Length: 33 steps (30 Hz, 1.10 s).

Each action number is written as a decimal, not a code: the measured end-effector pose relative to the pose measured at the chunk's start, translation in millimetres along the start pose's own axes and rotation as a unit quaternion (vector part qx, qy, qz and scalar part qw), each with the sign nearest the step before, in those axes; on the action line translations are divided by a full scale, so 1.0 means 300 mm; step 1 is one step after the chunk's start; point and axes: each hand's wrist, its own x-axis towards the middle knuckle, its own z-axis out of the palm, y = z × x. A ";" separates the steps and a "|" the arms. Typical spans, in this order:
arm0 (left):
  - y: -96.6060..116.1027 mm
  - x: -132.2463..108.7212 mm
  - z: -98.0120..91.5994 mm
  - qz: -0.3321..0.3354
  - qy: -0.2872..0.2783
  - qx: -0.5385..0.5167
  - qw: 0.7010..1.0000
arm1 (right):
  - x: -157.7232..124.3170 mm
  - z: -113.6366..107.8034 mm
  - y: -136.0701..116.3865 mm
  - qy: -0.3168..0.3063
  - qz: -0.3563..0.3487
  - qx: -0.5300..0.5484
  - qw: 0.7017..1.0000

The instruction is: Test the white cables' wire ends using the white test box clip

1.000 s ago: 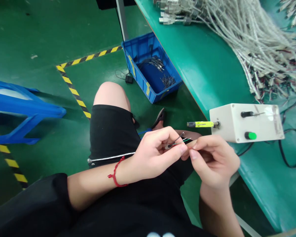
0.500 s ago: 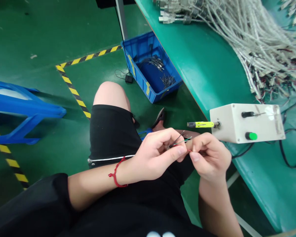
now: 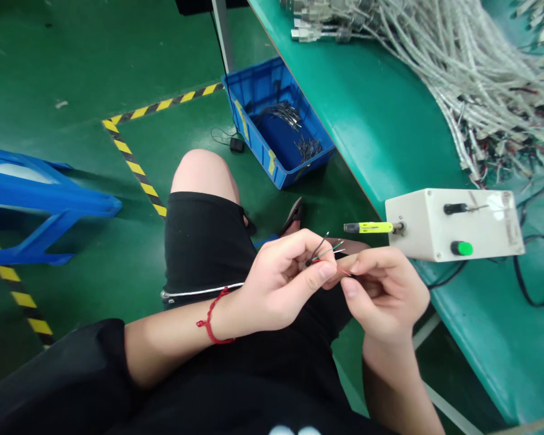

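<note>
My left hand (image 3: 283, 281) is closed around the end of a grey cable (image 3: 199, 290) that runs back across my lap. Thin black, green and red wires (image 3: 327, 248) fan out of its tip above my thumb. My right hand (image 3: 387, 293) is closed too, thumb and forefinger pinching the red wire just right of my left thumb. Both hands are over my thigh, close to the front edge of the green table (image 3: 390, 127). A white box (image 3: 453, 223) with a yellow-green probe (image 3: 369, 228) sticking out of its left side stands just above my right hand.
A big heap of grey cables (image 3: 471, 78) with stripped ends covers the back right of the table. On the green floor a blue crate (image 3: 276, 124) holds some dark wires. A blue plastic stool (image 3: 40, 199) stands at the left by yellow-black floor tape (image 3: 136, 166).
Both hands have shifted slightly up and left, and the fan of wires has tilted a little more upright. My right fingers have worked along the red wire.
</note>
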 end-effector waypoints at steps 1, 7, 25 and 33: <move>-0.001 -0.002 -0.002 0.005 -0.003 0.018 1.000 | 0.000 0.003 -0.004 0.010 0.000 -0.011 1.000; -0.006 -0.006 -0.014 0.024 -0.010 0.106 0.994 | 0.004 0.011 -0.020 0.031 -0.008 -0.054 0.998; -0.010 0.000 -0.014 0.018 -0.020 0.051 0.998 | -0.005 0.011 -0.005 0.032 0.009 -0.019 0.999; -0.022 0.001 -0.023 0.027 -0.038 0.050 0.998 | -0.005 -0.013 0.010 -0.003 0.008 -0.033 0.999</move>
